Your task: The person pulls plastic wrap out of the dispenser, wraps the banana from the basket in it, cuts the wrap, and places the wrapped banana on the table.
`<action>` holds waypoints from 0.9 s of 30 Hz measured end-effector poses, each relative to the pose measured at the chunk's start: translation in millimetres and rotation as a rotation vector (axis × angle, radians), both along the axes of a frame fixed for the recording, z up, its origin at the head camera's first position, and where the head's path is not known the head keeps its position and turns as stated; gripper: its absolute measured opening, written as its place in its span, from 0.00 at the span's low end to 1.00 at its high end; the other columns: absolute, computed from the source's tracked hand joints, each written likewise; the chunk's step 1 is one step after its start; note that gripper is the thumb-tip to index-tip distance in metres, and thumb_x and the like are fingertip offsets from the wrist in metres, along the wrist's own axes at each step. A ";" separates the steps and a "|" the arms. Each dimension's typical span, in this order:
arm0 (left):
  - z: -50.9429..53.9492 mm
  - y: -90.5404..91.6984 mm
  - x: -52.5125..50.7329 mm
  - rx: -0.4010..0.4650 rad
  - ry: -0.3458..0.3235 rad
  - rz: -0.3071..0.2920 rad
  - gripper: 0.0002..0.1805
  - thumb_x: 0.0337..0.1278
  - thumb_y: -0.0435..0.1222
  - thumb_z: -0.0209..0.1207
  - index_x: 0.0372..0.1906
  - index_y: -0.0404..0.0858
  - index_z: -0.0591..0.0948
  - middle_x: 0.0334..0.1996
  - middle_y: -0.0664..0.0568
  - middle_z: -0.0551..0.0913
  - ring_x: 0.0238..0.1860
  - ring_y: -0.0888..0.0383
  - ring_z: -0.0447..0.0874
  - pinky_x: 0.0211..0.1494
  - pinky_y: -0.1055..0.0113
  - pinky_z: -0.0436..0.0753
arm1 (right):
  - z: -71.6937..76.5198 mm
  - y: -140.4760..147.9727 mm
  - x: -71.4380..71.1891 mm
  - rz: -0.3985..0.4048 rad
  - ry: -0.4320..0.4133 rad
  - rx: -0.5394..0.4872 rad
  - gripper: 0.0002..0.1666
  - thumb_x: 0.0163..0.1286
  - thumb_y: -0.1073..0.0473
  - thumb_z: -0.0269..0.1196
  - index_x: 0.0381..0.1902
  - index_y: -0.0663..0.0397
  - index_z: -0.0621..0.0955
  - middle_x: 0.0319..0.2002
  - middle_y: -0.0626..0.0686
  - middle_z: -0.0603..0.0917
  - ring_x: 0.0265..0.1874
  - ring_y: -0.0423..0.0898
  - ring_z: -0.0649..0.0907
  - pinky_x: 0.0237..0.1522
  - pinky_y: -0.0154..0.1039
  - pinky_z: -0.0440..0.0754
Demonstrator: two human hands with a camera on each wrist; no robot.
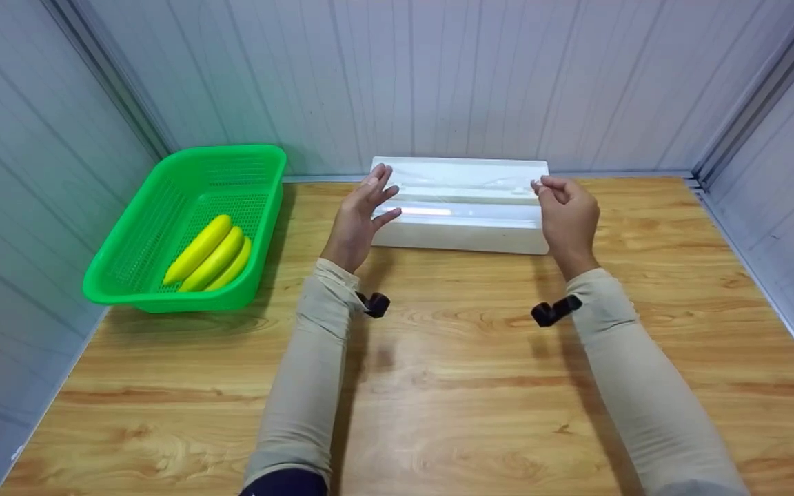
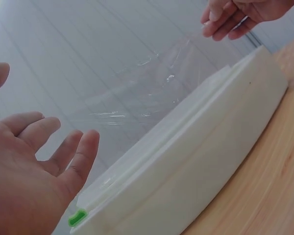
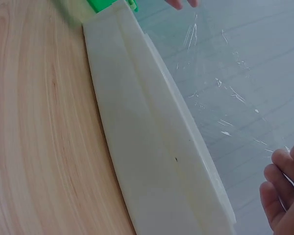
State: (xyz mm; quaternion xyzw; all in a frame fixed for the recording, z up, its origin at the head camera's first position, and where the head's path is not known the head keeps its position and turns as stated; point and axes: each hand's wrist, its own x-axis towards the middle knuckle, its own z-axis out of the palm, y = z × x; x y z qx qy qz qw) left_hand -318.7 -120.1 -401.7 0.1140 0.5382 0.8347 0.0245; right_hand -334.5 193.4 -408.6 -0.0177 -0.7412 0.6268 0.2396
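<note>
A long white cling film dispenser point(image 1: 459, 239) lies at the back of the table with its lid raised and a roll inside. Clear cling film point(image 2: 142, 93) stretches up from it between the two hands, glinting in both wrist views. My right hand point(image 1: 571, 219) pinches a corner of the film above the dispenser's right end. At the left end, my left hand point(image 1: 355, 222) is beside the film, its fingers spread and the thumb apart. Whether its fingertips touch the film I cannot tell. A small green tab point(image 2: 78, 217) shows on the dispenser's left end.
A green plastic basket point(image 1: 102, 288) stands at the left, with several yellow bananas point(image 1: 215, 257) in it. Pale panel walls point(image 1: 452, 83) close in the wooden table point(image 1: 452, 386) at the back and sides. Black wrist mounts point(image 1: 554, 311) stick inward from the sleeves.
</note>
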 end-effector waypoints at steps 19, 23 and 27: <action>6.2 -6.6 7.3 0.087 0.071 -0.035 0.32 0.77 0.46 0.41 0.79 0.40 0.57 0.77 0.50 0.60 0.71 0.52 0.65 0.68 0.49 0.69 | 11.6 -3.1 8.3 0.019 0.007 0.058 0.16 0.74 0.65 0.55 0.54 0.64 0.83 0.49 0.54 0.88 0.52 0.40 0.85 0.55 0.33 0.78; 8.9 -7.5 8.1 0.104 0.078 -0.045 0.31 0.78 0.46 0.41 0.79 0.40 0.58 0.76 0.52 0.61 0.72 0.51 0.63 0.68 0.49 0.68 | 15.6 -4.3 8.7 0.035 0.013 0.034 0.16 0.74 0.65 0.55 0.55 0.66 0.82 0.50 0.55 0.87 0.53 0.42 0.84 0.55 0.33 0.79; 13.0 -7.5 7.9 0.130 0.075 -0.054 0.31 0.78 0.45 0.39 0.79 0.39 0.58 0.76 0.52 0.62 0.73 0.49 0.62 0.68 0.48 0.68 | 20.0 -5.3 9.7 0.040 0.029 0.009 0.16 0.74 0.66 0.56 0.54 0.67 0.82 0.50 0.56 0.87 0.53 0.43 0.84 0.53 0.33 0.79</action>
